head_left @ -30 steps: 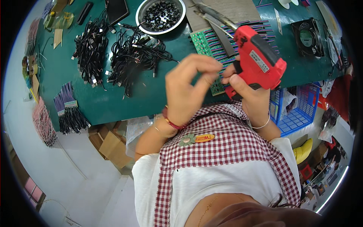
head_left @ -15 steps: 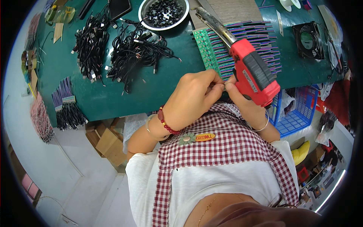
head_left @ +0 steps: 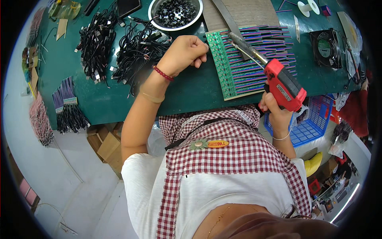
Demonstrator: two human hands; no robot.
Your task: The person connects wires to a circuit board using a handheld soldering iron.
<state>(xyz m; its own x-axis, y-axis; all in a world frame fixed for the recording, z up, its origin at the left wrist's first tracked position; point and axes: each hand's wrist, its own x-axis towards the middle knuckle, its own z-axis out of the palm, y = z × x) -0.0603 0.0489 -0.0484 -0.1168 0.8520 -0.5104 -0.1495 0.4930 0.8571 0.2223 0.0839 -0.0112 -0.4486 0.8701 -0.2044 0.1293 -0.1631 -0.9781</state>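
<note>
My right hand (head_left: 275, 109) grips a red and black soldering gun (head_left: 285, 87), whose metal nozzle points up and left over the circuit boards. My left hand (head_left: 184, 55) is raised over the table beside a heap of black cables (head_left: 139, 53); its fingers are curled in, and whatever they may hold is hidden. Between the hands lies a panel of small green circuit boards (head_left: 220, 65), with rows of multicoloured wires (head_left: 274, 75) running to the right. A flat metal strip (head_left: 225, 15) crosses the wires, partly behind the gun.
A metal bowl (head_left: 150, 12) of small black parts stands at the back, left of a wooden board (head_left: 254, 12). More black cables (head_left: 97, 46) and wired bundles (head_left: 71, 111) lie left. A black fan (head_left: 325, 47) sits right, above a blue crate (head_left: 304, 126).
My hands, whose fingertips met in front of the boards, have parted. My left hand has moved up and left to the cables; my right hand, with the soldering gun, has shifted right and down.
</note>
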